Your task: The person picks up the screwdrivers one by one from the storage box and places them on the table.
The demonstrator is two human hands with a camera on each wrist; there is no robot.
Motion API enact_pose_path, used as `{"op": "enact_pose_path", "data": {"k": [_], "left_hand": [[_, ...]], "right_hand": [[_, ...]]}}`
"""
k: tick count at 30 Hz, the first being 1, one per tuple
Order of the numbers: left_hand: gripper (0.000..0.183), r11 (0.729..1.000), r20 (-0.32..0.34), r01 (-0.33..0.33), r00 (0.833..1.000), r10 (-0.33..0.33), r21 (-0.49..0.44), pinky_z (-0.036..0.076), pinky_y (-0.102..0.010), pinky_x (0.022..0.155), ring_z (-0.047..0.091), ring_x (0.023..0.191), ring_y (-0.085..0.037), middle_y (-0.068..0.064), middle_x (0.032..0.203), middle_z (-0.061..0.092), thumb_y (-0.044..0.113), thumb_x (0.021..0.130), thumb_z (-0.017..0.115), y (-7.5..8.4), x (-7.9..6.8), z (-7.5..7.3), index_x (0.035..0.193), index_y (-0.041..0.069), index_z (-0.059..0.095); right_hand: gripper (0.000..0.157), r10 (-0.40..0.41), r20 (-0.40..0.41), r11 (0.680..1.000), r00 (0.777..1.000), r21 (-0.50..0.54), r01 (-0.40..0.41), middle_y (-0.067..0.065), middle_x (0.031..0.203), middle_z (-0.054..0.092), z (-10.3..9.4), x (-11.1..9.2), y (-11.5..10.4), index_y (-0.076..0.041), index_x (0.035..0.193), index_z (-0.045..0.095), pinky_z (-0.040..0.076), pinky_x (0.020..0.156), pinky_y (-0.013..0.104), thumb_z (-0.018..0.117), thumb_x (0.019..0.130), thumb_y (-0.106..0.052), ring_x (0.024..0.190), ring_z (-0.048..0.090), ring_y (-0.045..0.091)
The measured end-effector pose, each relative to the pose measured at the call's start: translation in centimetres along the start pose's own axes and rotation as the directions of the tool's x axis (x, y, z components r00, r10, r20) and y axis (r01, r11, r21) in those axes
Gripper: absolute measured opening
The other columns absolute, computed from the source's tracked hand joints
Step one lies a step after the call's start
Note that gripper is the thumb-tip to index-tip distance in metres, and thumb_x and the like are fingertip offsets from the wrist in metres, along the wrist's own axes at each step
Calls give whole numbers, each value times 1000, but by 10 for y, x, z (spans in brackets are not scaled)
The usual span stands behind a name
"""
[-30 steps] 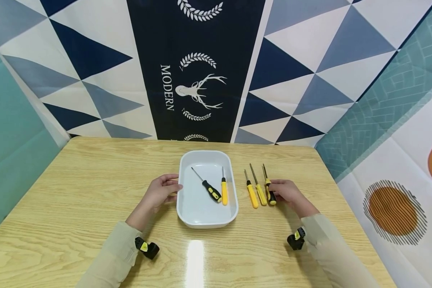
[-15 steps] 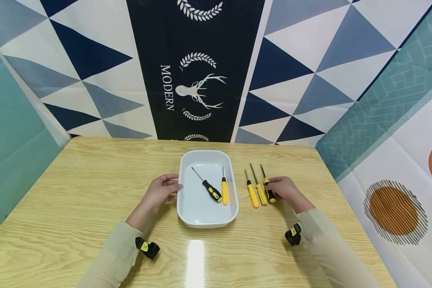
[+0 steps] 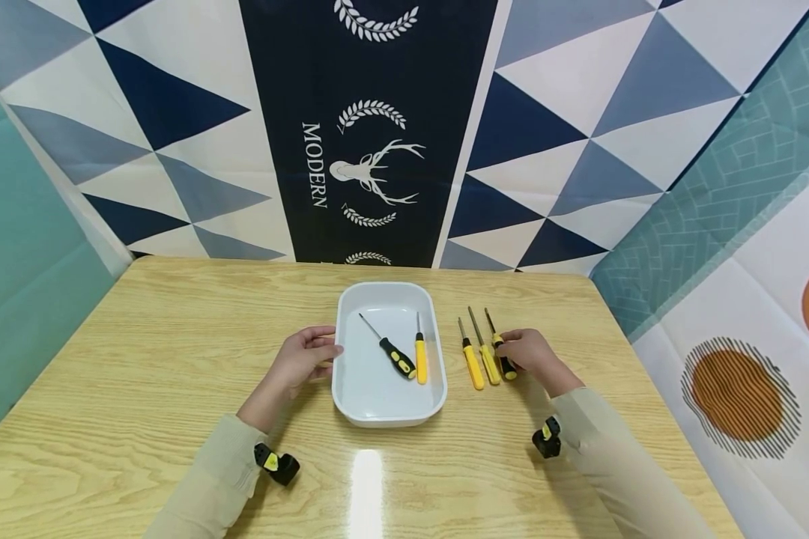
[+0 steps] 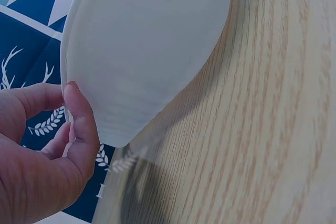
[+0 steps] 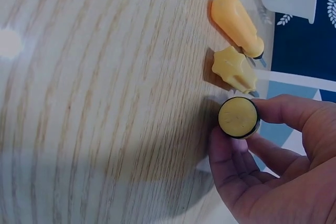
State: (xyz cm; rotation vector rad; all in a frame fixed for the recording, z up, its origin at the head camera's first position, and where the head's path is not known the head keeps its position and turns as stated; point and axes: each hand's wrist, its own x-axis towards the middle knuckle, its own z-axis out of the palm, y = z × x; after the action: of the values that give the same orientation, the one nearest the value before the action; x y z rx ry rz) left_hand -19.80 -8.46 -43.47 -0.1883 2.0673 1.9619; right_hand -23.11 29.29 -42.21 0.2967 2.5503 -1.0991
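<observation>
My left hand (image 3: 300, 363) grips the left rim of a white rectangular tray (image 3: 371, 400); in the left wrist view, thumb and fingers pinch that rim (image 4: 64, 61). Inside the tray lie a black-and-yellow screwdriver (image 3: 396, 358) and a yellow-handled screwdriver (image 3: 421, 361). On the right, my right hand (image 3: 531, 355) holds another black-and-yellow screwdriver (image 3: 508, 368) by its handle, shaft pointing away from me. Its round yellow end (image 5: 237, 117) faces the right wrist camera, between thumb and fingers. Just left of it lie two more yellow-handled screwdrivers, an outer one (image 3: 472, 367) and a middle one (image 3: 489, 365).
All of this is on a light wood table (image 3: 175, 352). A patterned cloth wall (image 3: 371, 150) with a deer print rises behind the table's far edge. A bright light reflection shows on the wood in front of the tray.
My right hand has shifted slightly left with the black-and-yellow screwdriver, whose tip has swung left toward the two yellow ones. My left hand and the tray have stayed in place.
</observation>
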Motion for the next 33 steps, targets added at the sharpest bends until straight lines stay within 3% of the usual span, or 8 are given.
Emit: {"op": "enact_pose_path", "data": {"k": [3,5,7,11,14,20,27,33], "left_hand": [[46,1000,0,2,1000,-2,3,55,-22,66,60,77,-12,-10,112,53,10,88,62,1,0,0,132,5,47],[46,1000,0,4,1000,-4,3,55,-22,66,60,77,-12,-10,112,53,10,89,62,1,-1,0,132,5,47],[46,1000,1,3,1000,-3,1,55,-22,66,60,77,-12,-10,113,54,10,89,62,1,-1,0,132,5,47],[46,1000,3,0,1000,0,-1,55,-22,66,60,77,-13,-10,112,54,10,89,62,1,-1,0,132,5,47],[46,1000,0,1,1000,-1,0,55,-22,66,60,77,-13,-10,112,54,10,88,62,1,-1,0,132,4,47],[46,1000,-3,6,1000,-6,-5,55,-23,67,61,80,-14,-10,113,54,11,89,62,1,-1,0,132,5,47],[45,1000,-5,0,1000,0,0,55,-23,67,60,82,-14,-10,112,54,11,88,62,-2,0,0,131,6,48],[45,1000,-8,0,1000,0,-2,56,-23,67,60,82,-14,-10,112,54,10,88,63,-2,1,0,130,6,49]], "right_hand": [[51,2,-5,1000,1000,-11,-2,5,71,56,1,1,0,5,136,42,40,54,28,53,91,-14,44,33,10],[51,1,-12,1000,1000,-20,-1,12,90,61,1,0,0,5,136,42,40,53,28,54,90,-14,45,34,10],[51,4,-18,1000,1000,-18,-5,12,96,61,2,0,-1,5,135,43,40,52,28,55,90,-15,45,34,10],[52,11,-12,1000,1000,-12,-11,-2,59,48,2,-1,-1,5,136,41,39,51,28,55,90,-15,44,33,10],[53,11,-9,1000,1000,-8,-11,-5,52,40,2,-2,-1,5,137,41,39,52,28,55,90,-16,45,34,10],[51,9,-29,1000,1000,-16,-10,4,65,55,4,-4,0,4,135,43,44,56,27,56,90,-17,57,46,13],[52,34,-34,999,999,20,-33,-3,54,44,3,-4,0,3,135,43,43,57,28,57,90,-17,56,44,14],[51,48,-55,998,997,33,-46,1,67,49,2,-6,0,2,134,44,45,59,28,58,89,-18,61,47,15]]}}
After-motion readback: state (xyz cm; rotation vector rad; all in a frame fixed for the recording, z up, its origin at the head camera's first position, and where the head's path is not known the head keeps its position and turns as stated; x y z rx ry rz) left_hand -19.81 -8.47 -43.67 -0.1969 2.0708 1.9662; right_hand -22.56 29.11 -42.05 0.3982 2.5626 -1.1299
